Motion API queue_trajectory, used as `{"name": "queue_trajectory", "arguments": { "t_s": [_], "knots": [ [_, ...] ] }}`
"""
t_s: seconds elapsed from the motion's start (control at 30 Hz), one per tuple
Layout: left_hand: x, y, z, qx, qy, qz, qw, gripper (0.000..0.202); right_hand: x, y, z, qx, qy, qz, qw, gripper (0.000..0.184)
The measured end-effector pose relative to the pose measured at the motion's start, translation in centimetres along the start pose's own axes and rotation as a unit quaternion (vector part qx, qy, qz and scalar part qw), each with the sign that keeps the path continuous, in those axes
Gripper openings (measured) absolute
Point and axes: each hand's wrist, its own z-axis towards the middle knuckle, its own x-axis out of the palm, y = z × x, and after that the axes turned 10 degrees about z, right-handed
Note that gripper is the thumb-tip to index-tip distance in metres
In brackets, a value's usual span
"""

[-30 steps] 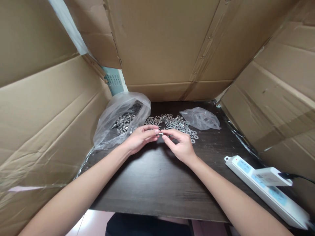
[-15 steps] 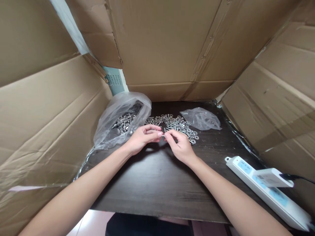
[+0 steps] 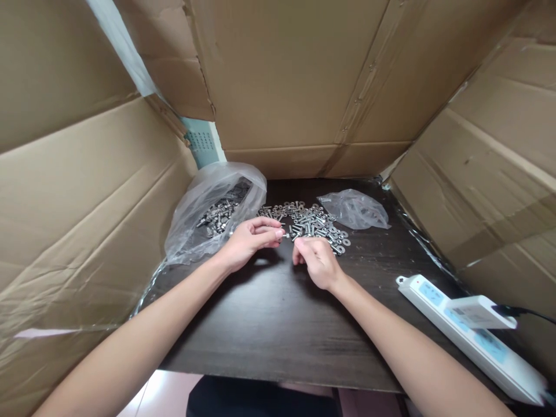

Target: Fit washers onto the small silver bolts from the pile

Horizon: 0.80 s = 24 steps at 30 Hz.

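– While a small metal fastener (image 3: 286,235) is pinched by the left hand (image 3: 248,244), its grip closed and the piece held over the bench (image 3: 278,324), what can be said of the right hand (image 3: 320,260)?

– Its fingers are curled in, thumb towards forefinger, but whether anything is held there cannot be told.

– And the step?

– A single fastener is being worked at the fingertips, by the look of it, with the loose pile of bolts and washers (image 3: 315,220) lying just beyond. For the next move, a steady left pinch would be called for, and a neat meeting of right fingertips with the exposed end.

– Anything changed?

– Yes! Half a second ago the fastener was nearly hidden between both sets of fingertips; now the right hand has been drawn back and a gap has been opened. The left has barely been shifted.
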Motion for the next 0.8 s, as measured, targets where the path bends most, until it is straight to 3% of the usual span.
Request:
{"name": "queue_trajectory", "arguments": {
  "t_s": [0.13, 0.2, 0.33, 0.5, 0.67, 0.8],
  "knots": [
    [0.08, 0.06, -0.06, -0.014, 0.018, 0.004, 1.000, 0.055, 0.10, 0.06, -0.01, 0.005, -0.059, 0.025, 0.998, 0.030],
    [0.04, 0.08, -0.07, -0.015, 0.019, 0.010, 1.000, 0.054, 0.11, 0.02, -0.01, -0.001, -0.039, 0.024, 0.999, 0.034],
    [-0.13, -0.01, -0.03, -0.010, 0.000, 0.016, 1.000, 0.052, 0.16, -0.09, -0.08, -0.002, 0.012, -0.013, 1.000, 0.062],
    [-0.15, 0.02, 0.00, -0.015, 0.013, 0.021, 1.000, 0.052, 0.18, 0.05, -0.03, 0.004, -0.054, 0.001, 0.999, 0.041],
    [-0.08, 0.16, -0.01, -0.008, 0.016, 0.039, 0.999, 0.049, 0.17, -0.24, 0.03, 0.031, 0.034, -0.032, 0.998, 0.065],
    [0.11, -0.02, -0.03, -0.012, 0.027, 0.047, 0.998, 0.053, 0.39, -0.39, 0.08, 0.034, -0.009, -0.042, 0.999, 0.048]
  ]
}}
